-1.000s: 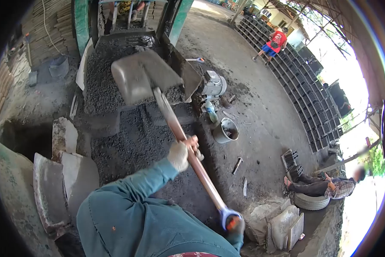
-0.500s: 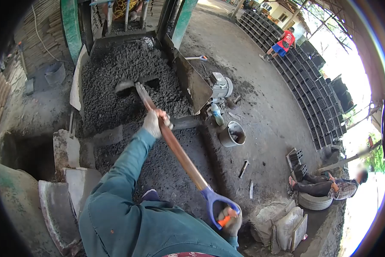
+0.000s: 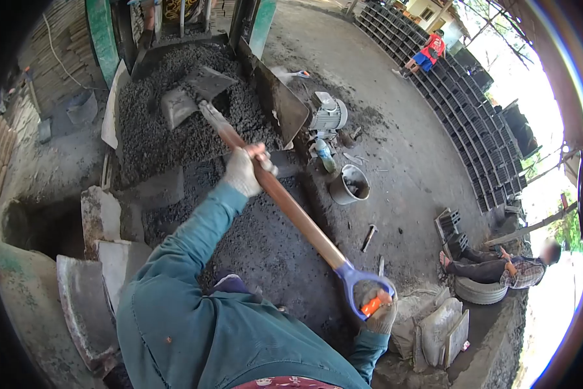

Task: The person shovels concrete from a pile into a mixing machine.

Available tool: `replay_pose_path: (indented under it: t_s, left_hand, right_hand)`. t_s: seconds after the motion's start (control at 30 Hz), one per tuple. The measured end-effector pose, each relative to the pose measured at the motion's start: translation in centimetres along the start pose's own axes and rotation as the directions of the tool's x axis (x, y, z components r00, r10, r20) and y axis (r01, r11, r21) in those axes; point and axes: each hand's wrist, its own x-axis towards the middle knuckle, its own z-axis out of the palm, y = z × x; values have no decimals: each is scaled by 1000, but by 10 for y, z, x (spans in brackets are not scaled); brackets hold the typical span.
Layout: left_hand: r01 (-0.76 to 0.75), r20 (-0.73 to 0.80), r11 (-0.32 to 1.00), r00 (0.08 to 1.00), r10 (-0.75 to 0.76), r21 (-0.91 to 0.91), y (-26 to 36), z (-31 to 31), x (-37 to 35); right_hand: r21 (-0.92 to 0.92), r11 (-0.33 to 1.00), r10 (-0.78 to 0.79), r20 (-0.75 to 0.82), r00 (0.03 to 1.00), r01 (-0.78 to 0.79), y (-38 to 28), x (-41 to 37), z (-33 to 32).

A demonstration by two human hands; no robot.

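A shovel (image 3: 298,217) with a wooden shaft and a blue D-shaped handle slants across the view. My left hand (image 3: 246,170), in a pale work glove, is closed around the shaft near its upper end. My right hand (image 3: 383,314), also gloved, grips the orange crossbar inside the handle. The far end of the shaft reaches into a heap of dark, damp, grainy mix (image 3: 150,144) in a trough. Flat grey metal faces show there at the shovel's end, tilted among the mix.
A metal side plate (image 3: 275,97) borders the trough, with an electric motor (image 3: 329,115) beside it. A bucket (image 3: 349,185), a bottle (image 3: 325,155) and a hammer (image 3: 369,238) are to the right. One person (image 3: 515,271) sits on a tyre; another (image 3: 427,53) stands by stacked blocks (image 3: 460,123).
Both my hands and the shovel's handle have shifted right, the right hand also upward in view. At the shovel's far end, more of the flat grey metal faces is now visible.
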Motion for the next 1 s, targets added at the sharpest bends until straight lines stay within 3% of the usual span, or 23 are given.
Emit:
replay_pose_path:
  t_s: [0.03,0.1,0.17,0.33,0.47,0.5,0.53,0.63,0.77,0.87,1.0]
  left_hand:
    - [21,75,999,997,-23,31,-23,-1,-12]
    - [51,77,997,996,-55,53,-69,-3,-29]
    - [86,129,996,988,-89,29,-113,-10,-40]
    - [160,131,987,978,-160,6,-201,7,-88]
    - [202,134,979,971,-197,-21,-242,-13,-81]
    - [195,86,981,977,-195,8,-242,-28,-68]
    - [145,66,987,987,-150,73,-237,-33,-60]
    - [158,9,984,987,-159,85,-228,-44,-49]
    - [150,-51,985,987,-155,-85,-238,-18,-87]
    - [107,-148,977,986,-80,182,-264,-30,-87]
    - [99,-127,976,989,-75,195,-240,-47,-63]
  right_hand:
    - [23,995,101,-11,995,-101,8,-1,-34]
    - [63,960,276,-30,961,-274,21,-5,-95]
    - [89,927,368,-40,929,-363,23,-14,-144]
    - [115,903,420,-28,907,-414,-2,-37,-233]
    - [214,864,447,92,890,-456,-17,-48,-278]
    - [204,869,444,83,892,-451,-15,-48,-276]
    - [84,911,408,-55,911,-403,-14,-53,-249]
    - [75,921,388,-101,916,-382,-5,-56,-231]
    - [104,936,352,-207,913,-337,-9,-66,-210]
    - [85,942,335,-256,907,-324,-16,-73,-195]
    - [21,946,318,-267,910,-324,-9,-80,-168]
